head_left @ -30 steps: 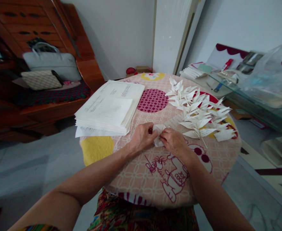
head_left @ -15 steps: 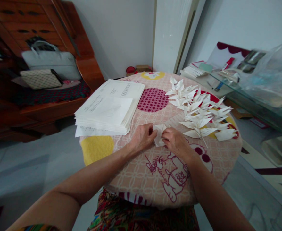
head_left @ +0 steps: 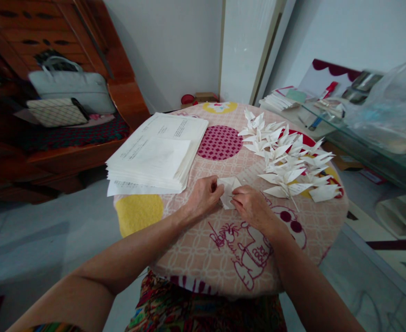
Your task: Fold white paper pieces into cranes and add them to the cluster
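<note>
A small piece of white folded paper [head_left: 228,190] lies on a round table with a pink patterned cloth [head_left: 223,249]. My left hand [head_left: 205,196] pinches its left side, fingers curled shut. My right hand [head_left: 253,206] presses on its right edge with closed fingers. Several finished white folded paper shapes [head_left: 286,159] lie spread over the table's right half, just beyond my right hand. A thick stack of printed white sheets [head_left: 156,154] rests on the table's left side, beyond my left hand.
To the left stands a wooden bench [head_left: 68,138] with a grey bag [head_left: 71,90] and a quilted pouch [head_left: 56,111] on it. On the right is a glass-topped surface [head_left: 372,143] with papers, pens and a clear plastic bag [head_left: 386,110]. Grey floor surrounds the table.
My right hand has slid slightly down and back along the paper's right edge. My left hand keeps its pinch in the same place.
</note>
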A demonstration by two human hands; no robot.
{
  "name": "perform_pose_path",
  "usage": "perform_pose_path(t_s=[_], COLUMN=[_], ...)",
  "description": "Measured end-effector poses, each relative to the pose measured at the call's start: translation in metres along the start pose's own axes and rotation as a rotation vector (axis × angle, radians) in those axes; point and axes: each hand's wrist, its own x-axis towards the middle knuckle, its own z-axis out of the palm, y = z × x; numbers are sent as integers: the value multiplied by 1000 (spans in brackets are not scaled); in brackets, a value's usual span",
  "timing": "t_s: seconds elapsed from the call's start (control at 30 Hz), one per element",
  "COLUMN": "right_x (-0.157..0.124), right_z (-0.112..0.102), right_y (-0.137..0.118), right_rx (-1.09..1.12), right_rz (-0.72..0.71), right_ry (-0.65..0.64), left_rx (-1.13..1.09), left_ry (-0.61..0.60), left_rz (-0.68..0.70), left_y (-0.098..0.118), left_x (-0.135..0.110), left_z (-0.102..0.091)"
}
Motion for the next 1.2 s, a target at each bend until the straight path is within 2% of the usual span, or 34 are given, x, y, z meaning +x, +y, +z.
perform_pose_path(t_s=[0.23, 0.4, 0.67, 0.83, 1.0, 1.2], right_x=[0, 2, 1, -1, -1, -3], right_z=[-2, -4, -3, -3, -4, -7], right_y=[-1, -1, 6, 8, 7, 6], right_rx=[-36, 56, 236, 248, 218, 281], right_rz=[-5, 13, 49, 2, -17, -55], right_ry=[-24, 4, 57, 62, 54, 94], left_rx=[-62, -71, -151, -163, -158, -258], left_ry=[22, 1, -136, -197, -176, -281], left_rz=[-20, -37, -80, -109, -143, -164], left_y=[-4, -8, -12, -9, -12, -7], left_x=[-1, 3, 6, 9, 11, 7], left_z=[2, 2, 3, 2, 1, 1])
